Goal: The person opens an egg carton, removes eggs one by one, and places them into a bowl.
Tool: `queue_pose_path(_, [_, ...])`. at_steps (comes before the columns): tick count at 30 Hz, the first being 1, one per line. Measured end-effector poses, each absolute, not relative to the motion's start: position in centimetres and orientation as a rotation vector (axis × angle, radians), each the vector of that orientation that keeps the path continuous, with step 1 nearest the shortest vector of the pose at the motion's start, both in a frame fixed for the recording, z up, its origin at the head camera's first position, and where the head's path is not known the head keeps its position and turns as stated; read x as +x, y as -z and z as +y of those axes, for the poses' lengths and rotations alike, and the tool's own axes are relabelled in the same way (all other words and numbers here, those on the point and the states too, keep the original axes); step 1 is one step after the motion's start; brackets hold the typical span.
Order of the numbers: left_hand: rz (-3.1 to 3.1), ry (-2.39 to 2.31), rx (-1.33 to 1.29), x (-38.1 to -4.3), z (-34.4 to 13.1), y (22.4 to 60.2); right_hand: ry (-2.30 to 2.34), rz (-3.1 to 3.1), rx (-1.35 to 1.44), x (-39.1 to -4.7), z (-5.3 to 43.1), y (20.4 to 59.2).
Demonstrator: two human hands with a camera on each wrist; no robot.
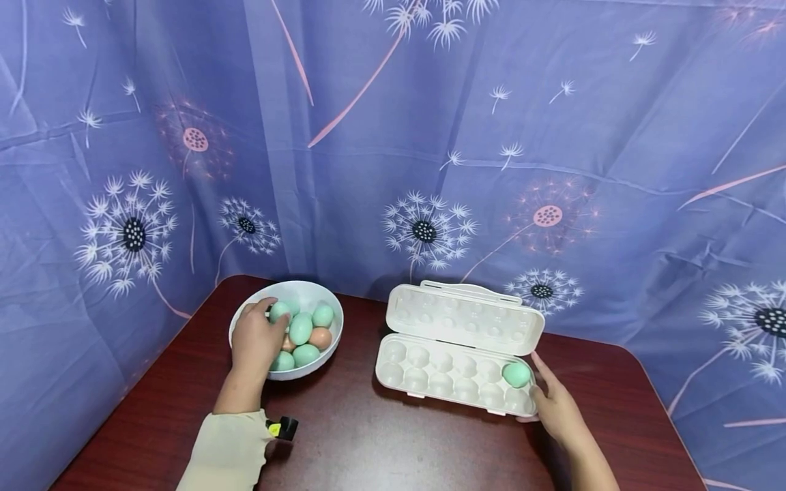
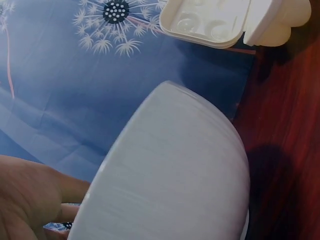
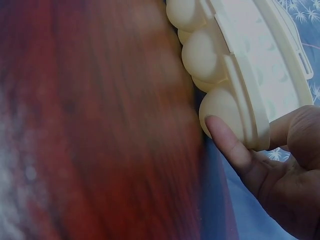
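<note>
A white bowl (image 1: 331,346) holds several pale green eggs and brown eggs (image 1: 321,338). My left hand (image 1: 254,337) reaches over its left rim, thumb and forefinger on either side of a green egg (image 1: 280,311). In the left wrist view the bowl's wall (image 2: 175,165) hides the fingertips. A cream plastic egg carton (image 1: 442,394) lies with its lid (image 1: 463,317) raised. One green egg (image 1: 516,374) sits in the back row at its right end. My right hand (image 1: 555,406) grips that end, thumb (image 3: 230,145) against an end cup.
The dark red wooden table (image 1: 356,436) runs under the bowl and carton. Behind and beside it hangs a blue curtain (image 1: 344,204) with dandelion prints. A black device with a yellow tag (image 1: 282,428) is at my left wrist, by the beige sleeve (image 1: 230,450).
</note>
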State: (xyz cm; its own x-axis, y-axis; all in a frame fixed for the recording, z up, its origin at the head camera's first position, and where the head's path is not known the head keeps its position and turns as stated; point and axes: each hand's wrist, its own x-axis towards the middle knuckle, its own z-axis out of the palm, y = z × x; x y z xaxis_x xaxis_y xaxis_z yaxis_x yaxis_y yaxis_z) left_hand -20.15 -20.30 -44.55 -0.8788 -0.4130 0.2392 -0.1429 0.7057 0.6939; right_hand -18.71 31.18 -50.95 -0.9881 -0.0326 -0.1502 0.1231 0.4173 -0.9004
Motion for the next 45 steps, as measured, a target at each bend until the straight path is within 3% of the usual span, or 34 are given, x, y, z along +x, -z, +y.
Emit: queue_pose_path(45, [-2.702, 0.971, 0.390, -20.9, -21.0, 45.9, 1.636, 2.519, 0.046, -18.7, 31.1, 51.0])
